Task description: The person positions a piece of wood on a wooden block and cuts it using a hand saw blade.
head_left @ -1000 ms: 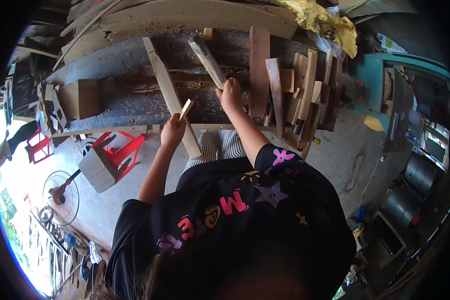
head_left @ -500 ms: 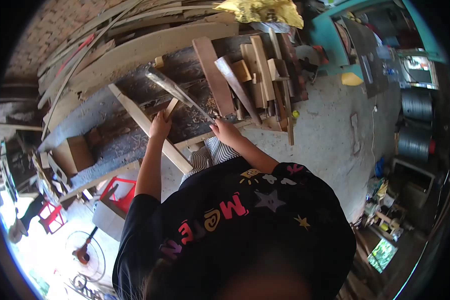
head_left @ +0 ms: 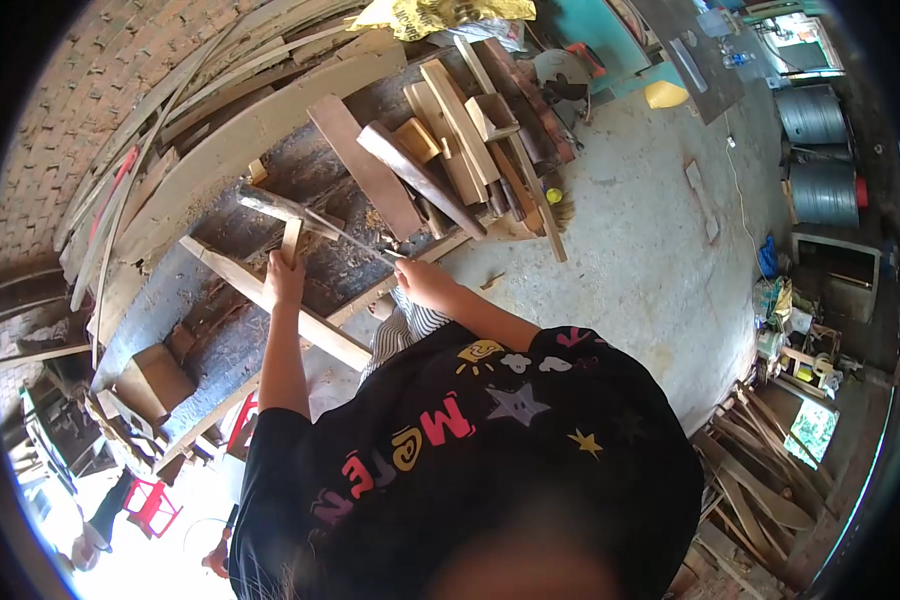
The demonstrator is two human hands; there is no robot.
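Note:
My left hand [head_left: 285,280] is closed around a short light wooden piece [head_left: 291,240], its upper end sticking out above the fingers. My right hand [head_left: 427,286] grips the near end of a long thin metal tool [head_left: 355,240], perhaps a file; its exact kind is unclear. The tool slants up and left toward a pale, worn length of wood [head_left: 268,205] on the dark workbench [head_left: 220,330]. Beneath my left hand and wrist, a long light wooden strip [head_left: 315,330] lies aslant across the bench, reaching toward my body.
Right of my hands lie a brown board [head_left: 367,165], a dark rounded bar [head_left: 420,180] and several wooden pieces. A wooden block [head_left: 155,382] sits at the bench's left end. Long planks [head_left: 240,130] lean by the brick wall. Metal drums [head_left: 823,193] stand far right.
The view has turned, so the bench and its things appear shifted left. The wooden piece in my left hand stands more upright in view. Both hands keep their hold.

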